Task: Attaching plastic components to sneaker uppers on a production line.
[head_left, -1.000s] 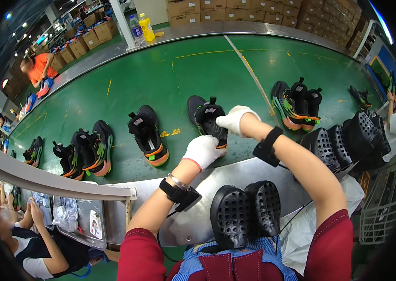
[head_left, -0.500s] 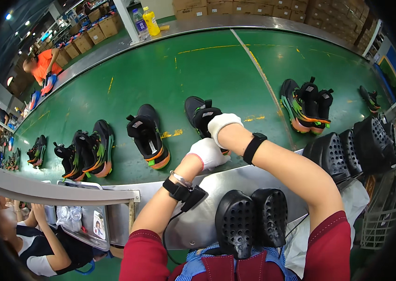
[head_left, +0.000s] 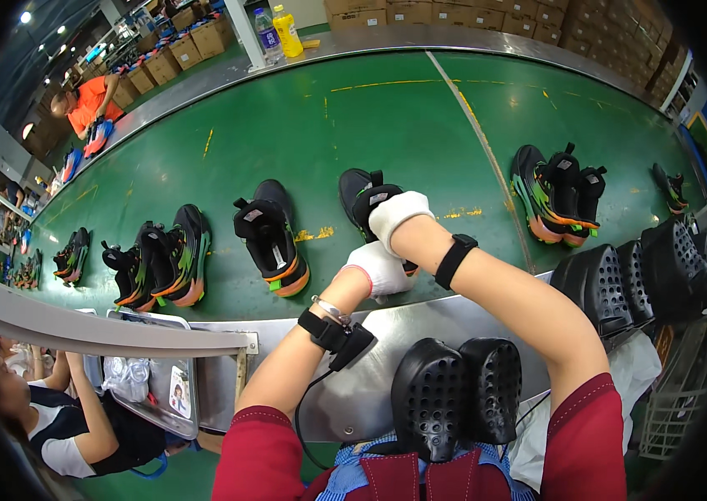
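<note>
Where the left hand (head_left: 381, 272) and the right hand (head_left: 401, 219) are working, head view: a dark shoe (head_left: 358, 188) is lying near the middle of the counter's (head_left: 261, 125) near edge, its toe pointing toward the far edge and its heel end mostly hidden by the hands.
Left hand: gloved in white, it is curving by the shoe's heel; its fingers are partly hidden, so whether they are clamped or merely touching cannot be told.
Right hand: also gloved in white, it is reaching over the shoe's opening; its fingers are out of sight, so apart or together cannot be told.
Wrists: black straps (head_left: 454, 261) are circling both.
Neighbouring shoes (head_left: 270, 238): one is standing to the left, others nearer the left end, and a cluster toward the right end.
Black perforated forms (head_left: 428, 397): two are resting at the metal near edge, more farther right along it.
Yellow bottle (head_left: 287, 33): it is standing by the far edge, just beside a purple-labelled bottle (head_left: 266, 37).
</note>
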